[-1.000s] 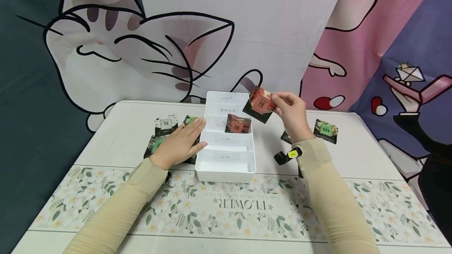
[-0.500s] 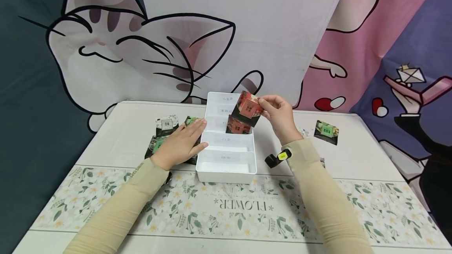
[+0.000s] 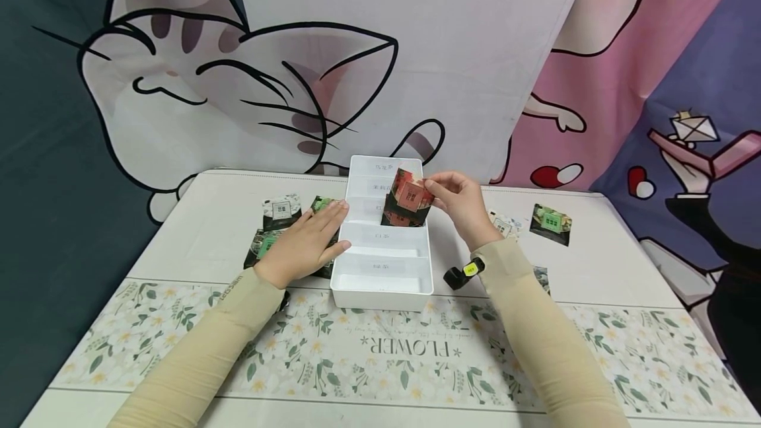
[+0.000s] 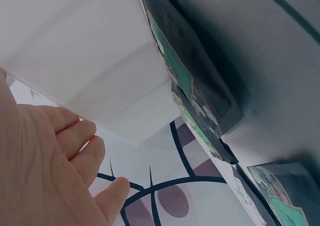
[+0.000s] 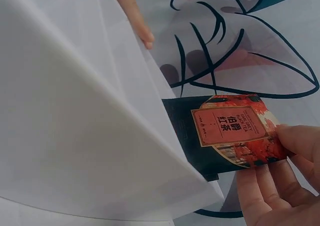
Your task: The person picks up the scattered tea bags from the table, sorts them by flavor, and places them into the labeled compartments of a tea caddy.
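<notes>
A white divided box (image 3: pixel 382 300) stands mid-table, its compartments labelled in Chinese. My right hand (image 3: pixel 462 209) pinches a red and black tea bag packet (image 3: pixel 411 195) by its edge, between thumb and fingers. In the right wrist view that packet (image 5: pixel 230 128) reads Earl Grey black tea, and its lower end dips behind the box wall. Overlapped by it is another red packet (image 3: pixel 397 220), sitting in the middle compartment. My left hand (image 3: pixel 304 243) lies with fingers straight at the box's left rim; the left wrist view shows its fingertips against the wall.
Left of the box lie several packets, among them a white one (image 3: pixel 282 210) and a green one (image 3: pixel 261 244), partly under my left hand. On the right are a green packet (image 3: pixel 550 222) and a white one (image 3: pixel 503 223). A cartoon curtain (image 3: pixel 464 38) hangs behind the table.
My right hand has carried the red packet left and down, from beside the box to over its middle compartment. The left hand has stayed at the rim.
</notes>
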A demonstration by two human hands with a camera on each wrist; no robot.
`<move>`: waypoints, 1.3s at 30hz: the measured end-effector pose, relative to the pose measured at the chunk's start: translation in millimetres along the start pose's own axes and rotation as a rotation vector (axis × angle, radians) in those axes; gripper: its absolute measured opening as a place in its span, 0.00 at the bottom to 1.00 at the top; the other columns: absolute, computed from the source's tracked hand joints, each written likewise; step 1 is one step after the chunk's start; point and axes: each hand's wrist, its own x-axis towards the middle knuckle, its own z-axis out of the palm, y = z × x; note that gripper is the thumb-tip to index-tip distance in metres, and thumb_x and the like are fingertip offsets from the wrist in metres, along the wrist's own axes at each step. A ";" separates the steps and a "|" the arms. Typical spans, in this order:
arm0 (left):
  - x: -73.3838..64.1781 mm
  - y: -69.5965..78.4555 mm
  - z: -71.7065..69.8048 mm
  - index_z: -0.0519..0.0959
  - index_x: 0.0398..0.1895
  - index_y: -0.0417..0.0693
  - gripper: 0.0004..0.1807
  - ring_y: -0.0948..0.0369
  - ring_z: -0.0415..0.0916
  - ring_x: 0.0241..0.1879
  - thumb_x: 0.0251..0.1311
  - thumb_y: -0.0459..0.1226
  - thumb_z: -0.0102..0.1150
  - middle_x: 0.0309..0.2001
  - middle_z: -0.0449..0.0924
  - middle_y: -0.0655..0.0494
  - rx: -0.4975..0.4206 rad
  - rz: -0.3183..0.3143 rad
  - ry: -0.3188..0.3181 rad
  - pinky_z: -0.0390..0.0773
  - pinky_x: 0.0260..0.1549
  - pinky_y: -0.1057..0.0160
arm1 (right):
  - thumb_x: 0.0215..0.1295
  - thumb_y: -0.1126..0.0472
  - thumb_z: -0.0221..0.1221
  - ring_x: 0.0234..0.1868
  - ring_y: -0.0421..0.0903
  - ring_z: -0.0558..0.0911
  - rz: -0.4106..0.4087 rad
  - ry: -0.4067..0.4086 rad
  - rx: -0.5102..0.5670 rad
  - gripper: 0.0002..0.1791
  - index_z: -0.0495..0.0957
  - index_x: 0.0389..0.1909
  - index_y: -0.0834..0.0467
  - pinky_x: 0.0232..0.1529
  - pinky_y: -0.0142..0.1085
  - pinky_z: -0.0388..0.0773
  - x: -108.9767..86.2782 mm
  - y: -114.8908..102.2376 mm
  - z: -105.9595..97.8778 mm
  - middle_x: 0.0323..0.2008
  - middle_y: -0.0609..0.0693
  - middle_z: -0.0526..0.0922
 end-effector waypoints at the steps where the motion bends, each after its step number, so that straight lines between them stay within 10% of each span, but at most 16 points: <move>1: 0.1 0.1 0.0 0.51 0.81 0.41 0.40 0.48 0.48 0.79 0.78 0.58 0.40 0.80 0.49 0.45 -0.001 0.000 0.000 0.51 0.78 0.42 | 0.70 0.63 0.65 0.42 0.41 0.82 0.003 -0.006 -0.018 0.06 0.81 0.43 0.61 0.49 0.34 0.87 -0.1 1.1 -0.6 0.39 0.47 0.83; 39: -0.7 1.7 -1.4 0.49 0.81 0.40 0.40 0.47 0.48 0.79 0.78 0.55 0.43 0.81 0.48 0.45 -0.035 -0.005 -0.007 0.45 0.80 0.46 | 0.67 0.64 0.65 0.37 0.40 0.83 -0.039 -0.072 -0.320 0.13 0.82 0.49 0.68 0.43 0.30 0.86 -16.2 9.5 -18.4 0.37 0.50 0.84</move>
